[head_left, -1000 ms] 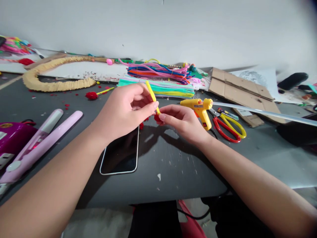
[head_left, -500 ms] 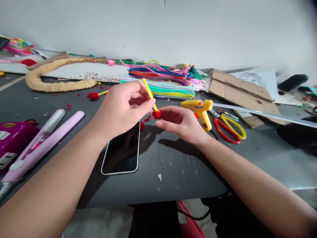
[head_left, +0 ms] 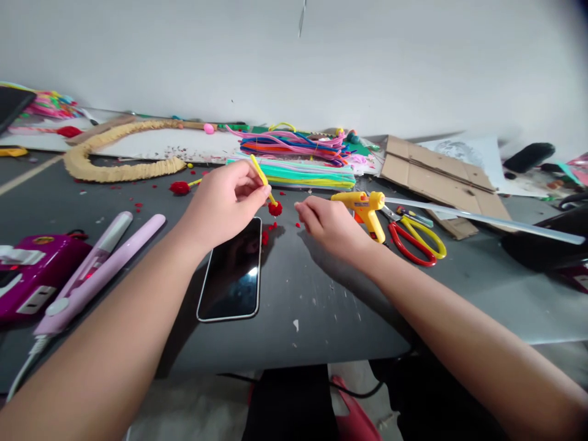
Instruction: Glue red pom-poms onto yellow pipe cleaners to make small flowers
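My left hand (head_left: 232,199) is closed around a yellow pipe-cleaner stem, with thumb and fingers pinching it. The stem's red fuzzy flower head (head_left: 274,209) points down, above the grey table. To its right and apart from it, my right hand (head_left: 328,220) has its fingers curled and pressed together. Whether anything is between those fingertips is hidden. Small red scraps (head_left: 265,237) lie below the flower, beside a black-screened phone (head_left: 231,275). Another red flower (head_left: 179,188) on a yellow stem lies left of my left hand.
A yellow glue gun (head_left: 362,208) with a long clear glue stick and red-and-yellow-handled scissors (head_left: 413,242) lie at right. A pink hair straightener (head_left: 105,263) and purple power box (head_left: 43,275) stand left. Behind are pipe-cleaner bundles (head_left: 294,174), a ruffled beige ring (head_left: 105,173) and cardboard (head_left: 432,177).
My right hand has come away from the red flower, and its fingers have closed together. My left hand still holds the stem, with the flower now further left. The view has shifted slightly.
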A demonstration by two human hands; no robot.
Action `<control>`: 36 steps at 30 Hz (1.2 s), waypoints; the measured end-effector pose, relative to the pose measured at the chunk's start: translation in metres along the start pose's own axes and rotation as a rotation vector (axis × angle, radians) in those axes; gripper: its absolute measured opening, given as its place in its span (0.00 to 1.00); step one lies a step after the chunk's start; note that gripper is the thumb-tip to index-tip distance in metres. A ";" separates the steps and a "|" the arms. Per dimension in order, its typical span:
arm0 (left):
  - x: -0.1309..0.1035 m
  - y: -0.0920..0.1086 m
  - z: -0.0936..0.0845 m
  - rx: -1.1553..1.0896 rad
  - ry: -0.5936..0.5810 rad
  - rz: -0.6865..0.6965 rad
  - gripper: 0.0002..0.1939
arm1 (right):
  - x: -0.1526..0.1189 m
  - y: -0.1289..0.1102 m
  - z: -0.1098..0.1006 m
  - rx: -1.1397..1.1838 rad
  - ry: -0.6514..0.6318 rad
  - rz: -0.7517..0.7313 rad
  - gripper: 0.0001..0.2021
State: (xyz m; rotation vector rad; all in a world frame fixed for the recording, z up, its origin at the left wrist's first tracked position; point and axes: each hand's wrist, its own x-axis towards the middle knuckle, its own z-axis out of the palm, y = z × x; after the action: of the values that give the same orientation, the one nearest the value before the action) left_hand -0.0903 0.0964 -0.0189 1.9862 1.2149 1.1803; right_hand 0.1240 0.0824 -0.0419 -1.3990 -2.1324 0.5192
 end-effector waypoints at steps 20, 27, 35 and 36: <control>0.003 -0.011 -0.009 0.051 0.100 -0.004 0.06 | 0.004 -0.004 -0.006 -0.382 -0.080 -0.131 0.16; 0.002 -0.011 -0.006 0.051 0.091 0.005 0.06 | 0.004 -0.005 0.008 -0.620 -0.154 -0.049 0.09; 0.001 -0.008 -0.003 0.035 0.068 0.001 0.06 | 0.001 0.002 0.013 -0.451 -0.095 -0.097 0.08; 0.001 -0.007 -0.003 0.026 0.070 0.000 0.06 | 0.000 0.003 0.011 -0.355 -0.094 -0.095 0.08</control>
State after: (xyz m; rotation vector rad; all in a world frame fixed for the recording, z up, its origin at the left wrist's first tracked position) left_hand -0.0951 0.1005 -0.0224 1.9790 1.2706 1.2491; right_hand 0.1192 0.0833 -0.0521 -1.4704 -2.4420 0.1770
